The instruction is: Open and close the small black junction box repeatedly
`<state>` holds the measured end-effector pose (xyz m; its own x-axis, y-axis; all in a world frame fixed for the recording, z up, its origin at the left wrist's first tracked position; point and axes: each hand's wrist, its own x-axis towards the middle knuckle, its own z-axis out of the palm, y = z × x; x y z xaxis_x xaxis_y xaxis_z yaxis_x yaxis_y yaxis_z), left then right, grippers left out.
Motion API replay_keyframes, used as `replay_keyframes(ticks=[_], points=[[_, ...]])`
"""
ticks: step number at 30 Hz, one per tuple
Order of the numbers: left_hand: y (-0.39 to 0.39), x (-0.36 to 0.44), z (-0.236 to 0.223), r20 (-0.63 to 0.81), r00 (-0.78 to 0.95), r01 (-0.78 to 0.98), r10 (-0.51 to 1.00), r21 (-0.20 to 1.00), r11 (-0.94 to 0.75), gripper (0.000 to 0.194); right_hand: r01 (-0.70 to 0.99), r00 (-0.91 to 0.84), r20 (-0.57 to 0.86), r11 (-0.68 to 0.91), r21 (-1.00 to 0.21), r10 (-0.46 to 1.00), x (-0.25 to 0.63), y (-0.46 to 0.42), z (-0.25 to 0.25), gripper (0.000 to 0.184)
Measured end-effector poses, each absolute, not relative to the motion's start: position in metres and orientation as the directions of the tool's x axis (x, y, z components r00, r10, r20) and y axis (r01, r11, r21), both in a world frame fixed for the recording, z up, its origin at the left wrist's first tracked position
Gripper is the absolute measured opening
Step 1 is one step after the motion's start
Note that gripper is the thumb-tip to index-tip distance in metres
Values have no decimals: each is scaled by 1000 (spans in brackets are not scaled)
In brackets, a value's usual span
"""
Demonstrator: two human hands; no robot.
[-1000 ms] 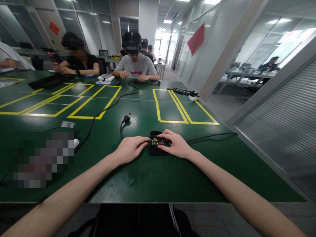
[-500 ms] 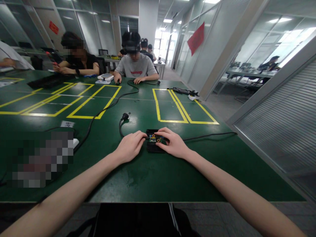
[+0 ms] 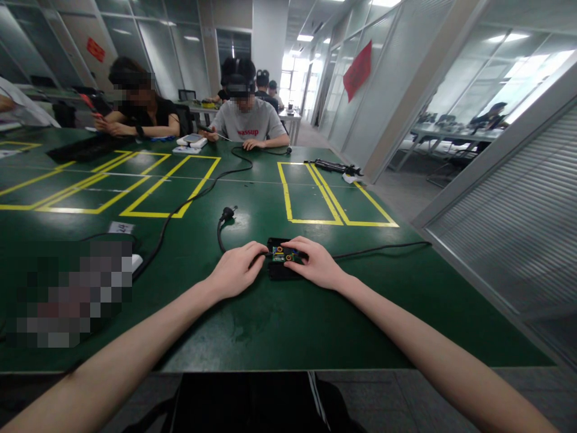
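Observation:
A small green circuit board (image 3: 278, 257) with round copper-coloured coils lies in or over an opened black plastic case (image 3: 282, 272), whose dark parts show above and below it. My left hand (image 3: 238, 267) pinches the black cord at the board's left end. That cord curves back to a black power plug (image 3: 228, 213) on the table. My right hand (image 3: 319, 263) is closed around the board's right part, thumb at the near edge and fingers at the far edge. From beneath this hand a black cable (image 3: 383, 247) runs off to the right.
The green table (image 3: 202, 343) carries yellow tape outlines (image 3: 315, 222). A folded black stand (image 3: 338, 167) lies at the back right. Left are a long black cord (image 3: 166, 225), a number card (image 3: 121, 227) and a blurred-out patch. Co-workers sit across, a person in a grey shirt (image 3: 250, 120) nearest.
My hands, the board and the case stay almost in place. Across the table, the person in the grey shirt has raised one hand, now holding something dark and thin.

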<state>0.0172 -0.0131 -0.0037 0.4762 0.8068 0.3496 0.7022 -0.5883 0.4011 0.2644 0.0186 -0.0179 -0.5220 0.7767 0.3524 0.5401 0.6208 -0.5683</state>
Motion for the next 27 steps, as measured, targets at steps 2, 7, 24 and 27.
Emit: replay_keyframes(ticks=[2,7,24,27], points=[[-14,17,-3,338,477,701,811,411,-583,20,536,-523,348,618,-575,778,264,19,-18,36],[-14,18,-4,338,486,688,806,420,-591,22,528,-528,346,619,-582,775,265,18,-16,35],[-19,15,4,530,438,617,727,411,-671,25,517,-562,554,784,-344,614,287,7,5,19],[-21,13,7,541,433,609,721,413,-677,24,489,-584,562,806,-332,586,288,8,7,18]])
